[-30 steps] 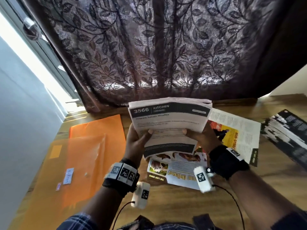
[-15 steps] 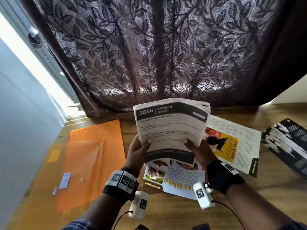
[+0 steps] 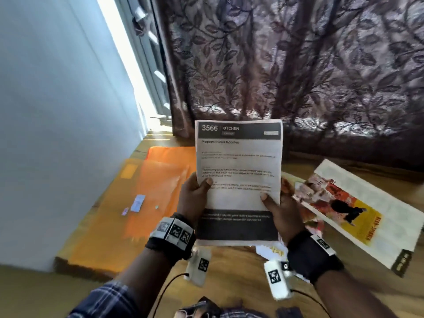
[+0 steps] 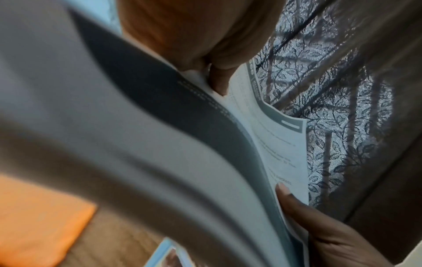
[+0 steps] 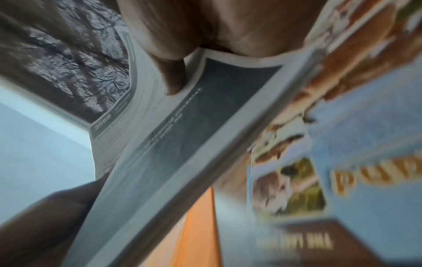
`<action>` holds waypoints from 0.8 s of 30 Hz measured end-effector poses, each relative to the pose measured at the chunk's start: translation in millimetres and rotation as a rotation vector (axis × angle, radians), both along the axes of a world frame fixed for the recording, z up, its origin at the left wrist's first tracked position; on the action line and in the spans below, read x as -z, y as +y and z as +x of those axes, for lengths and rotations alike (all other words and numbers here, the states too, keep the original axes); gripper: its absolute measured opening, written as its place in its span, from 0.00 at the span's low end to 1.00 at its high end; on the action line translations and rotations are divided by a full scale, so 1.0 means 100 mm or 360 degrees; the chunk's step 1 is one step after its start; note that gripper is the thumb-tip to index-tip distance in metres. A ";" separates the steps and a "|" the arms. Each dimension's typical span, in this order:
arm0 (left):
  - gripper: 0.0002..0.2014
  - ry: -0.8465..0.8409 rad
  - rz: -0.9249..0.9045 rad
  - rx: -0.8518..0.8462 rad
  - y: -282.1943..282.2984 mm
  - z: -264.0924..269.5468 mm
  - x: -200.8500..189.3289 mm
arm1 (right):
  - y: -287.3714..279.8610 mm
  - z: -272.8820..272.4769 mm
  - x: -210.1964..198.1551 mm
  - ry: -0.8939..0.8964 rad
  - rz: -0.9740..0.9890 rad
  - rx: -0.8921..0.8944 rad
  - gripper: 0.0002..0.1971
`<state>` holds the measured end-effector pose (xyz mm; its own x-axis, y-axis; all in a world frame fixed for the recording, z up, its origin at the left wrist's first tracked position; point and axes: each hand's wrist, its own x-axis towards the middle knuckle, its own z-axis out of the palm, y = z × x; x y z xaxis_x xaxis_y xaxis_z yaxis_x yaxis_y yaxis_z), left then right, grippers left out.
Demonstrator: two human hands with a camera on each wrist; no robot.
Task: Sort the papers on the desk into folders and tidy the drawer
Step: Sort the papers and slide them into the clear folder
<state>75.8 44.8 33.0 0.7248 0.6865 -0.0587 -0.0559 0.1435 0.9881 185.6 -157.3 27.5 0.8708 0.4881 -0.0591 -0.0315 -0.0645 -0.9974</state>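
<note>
Both hands are gripping one stack of papers (image 3: 238, 180) upright over the wooden table (image 3: 229, 283), left hand (image 3: 192, 198) and right hand (image 3: 282, 212) each with a thumb on the front page. Two orange plastic folders (image 3: 160, 180) lie flat to the left, one glossy magazine (image 3: 358, 214) to the right. Only the right wrist view shows a flyer (image 5: 342, 180) with dog photos under the stack.

Left hand (image 3: 193, 198) and right hand (image 3: 283, 212) raised, thumbs forward, gripping.
</note>
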 end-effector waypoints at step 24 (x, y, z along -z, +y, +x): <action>0.33 0.1868 0.1850 0.0466 0.72 -1.26 0.45 | 0.04 -0.26 0.36 0.0051 -0.0525 0.0058 0.06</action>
<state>-50.3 117.2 -11.8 0.7621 0.6101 -0.2166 0.6333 -0.7721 0.0537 160.0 -153.2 -8.5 0.8826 0.4065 -0.2360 -0.0705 -0.3820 -0.9215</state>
